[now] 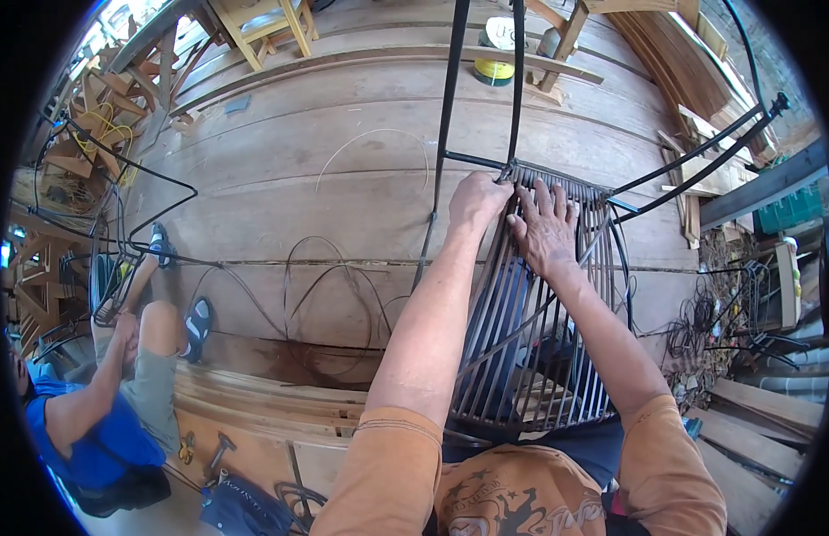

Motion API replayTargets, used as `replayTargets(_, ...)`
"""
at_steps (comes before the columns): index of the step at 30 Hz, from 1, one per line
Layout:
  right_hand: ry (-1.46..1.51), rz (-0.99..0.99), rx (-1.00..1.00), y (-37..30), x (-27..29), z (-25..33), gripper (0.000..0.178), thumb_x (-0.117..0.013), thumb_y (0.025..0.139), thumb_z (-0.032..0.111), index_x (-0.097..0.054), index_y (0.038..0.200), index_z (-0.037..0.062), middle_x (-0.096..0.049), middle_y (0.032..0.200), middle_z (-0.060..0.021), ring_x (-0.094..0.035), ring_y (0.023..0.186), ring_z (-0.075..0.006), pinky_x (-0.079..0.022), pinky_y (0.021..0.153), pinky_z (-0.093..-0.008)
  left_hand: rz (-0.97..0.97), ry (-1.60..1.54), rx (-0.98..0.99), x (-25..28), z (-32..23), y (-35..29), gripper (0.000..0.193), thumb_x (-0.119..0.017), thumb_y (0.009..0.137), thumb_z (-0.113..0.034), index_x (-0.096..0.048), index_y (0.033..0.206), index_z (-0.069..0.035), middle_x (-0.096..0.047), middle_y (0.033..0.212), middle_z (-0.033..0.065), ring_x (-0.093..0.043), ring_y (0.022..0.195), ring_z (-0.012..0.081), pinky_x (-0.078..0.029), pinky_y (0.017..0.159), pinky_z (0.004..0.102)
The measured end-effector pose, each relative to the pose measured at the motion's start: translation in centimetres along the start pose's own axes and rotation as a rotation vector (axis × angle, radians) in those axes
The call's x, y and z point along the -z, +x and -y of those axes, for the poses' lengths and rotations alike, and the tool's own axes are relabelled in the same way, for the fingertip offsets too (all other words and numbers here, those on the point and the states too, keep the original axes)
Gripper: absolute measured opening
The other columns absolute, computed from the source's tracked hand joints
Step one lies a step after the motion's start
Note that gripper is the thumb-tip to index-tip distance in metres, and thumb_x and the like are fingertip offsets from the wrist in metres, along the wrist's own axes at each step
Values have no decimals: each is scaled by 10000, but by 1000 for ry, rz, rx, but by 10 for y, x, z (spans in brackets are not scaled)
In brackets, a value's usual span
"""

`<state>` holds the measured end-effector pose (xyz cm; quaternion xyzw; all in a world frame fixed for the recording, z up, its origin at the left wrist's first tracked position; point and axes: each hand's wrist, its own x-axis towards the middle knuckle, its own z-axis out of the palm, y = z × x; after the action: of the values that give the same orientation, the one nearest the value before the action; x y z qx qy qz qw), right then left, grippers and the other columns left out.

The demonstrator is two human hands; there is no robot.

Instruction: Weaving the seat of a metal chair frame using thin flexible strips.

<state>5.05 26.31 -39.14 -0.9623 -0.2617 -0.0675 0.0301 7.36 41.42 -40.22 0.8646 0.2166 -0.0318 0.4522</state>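
1. Left hand (479, 201): fingers curled closed at the far left corner of the strung panel; can't tell whether they pinch a strand or the bar, as the fingertips are partly hidden.
2. Right hand (548, 237): grasping nothing visible, laid palm-down with fingers spread over the strands, just beside the left.
3. Brown strands (504, 304): under and between the forearms, running lengthwise from the far crossbar back to the person's lap. Packed close at the far end, fanning wider nearer the lap.
4. Black metal frame (451, 89): carries the strands; its bars stick up and out beyond the hands.
5. Progress, judged: lengthwise stringing looks mostly done, spanning most of the panel. A slanting strand (504, 336) crosses it; little crosswise weaving shows. Likely left: filling across, evening gaps, securing ends.
6. Floor, left of panel: loose strand loops (287, 295) lying slack, apparently unworked.
7. Farther left: seated co-worker (84, 438) in blue top, one hand at another black frame (146, 167).
8. Edges: hammer (220, 451) lower left, yellow-green roll (494, 71) beyond the frame, stacked boards (674, 67) far right.
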Motion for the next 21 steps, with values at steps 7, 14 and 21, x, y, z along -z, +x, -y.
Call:
replayTargets(7,37,127,-132,26,3,6,515,-366,933,417,-317,1404,214,-273,1454,-118,-231,1343,-375,-209,1054,-567,60,-36,29,2,0,1,398,-588,729,-364,-675,848,6,-636,893,258,-631,890,371,-500,763,429)
replayTargets(14,60,203,-231,44,18,18,577,-417,869,395,-340,1397,177,-309,1440,-177,-244,1336,-411,-231,1034,-588,42,-69,25,-4,8,11,405,-593,715,-369,-677,843,6,-635,897,261,-629,897,373,-497,769,426)
replayTargets(21,195,333,-173,49,35,-5,654,-532,823,415,-363,1380,116,-323,1442,-164,-255,1345,-380,-248,1053,-535,-20,-18,-35,-3,4,-2,424,-569,751,-396,-683,856,-1,-642,871,244,-632,884,356,-494,754,433)
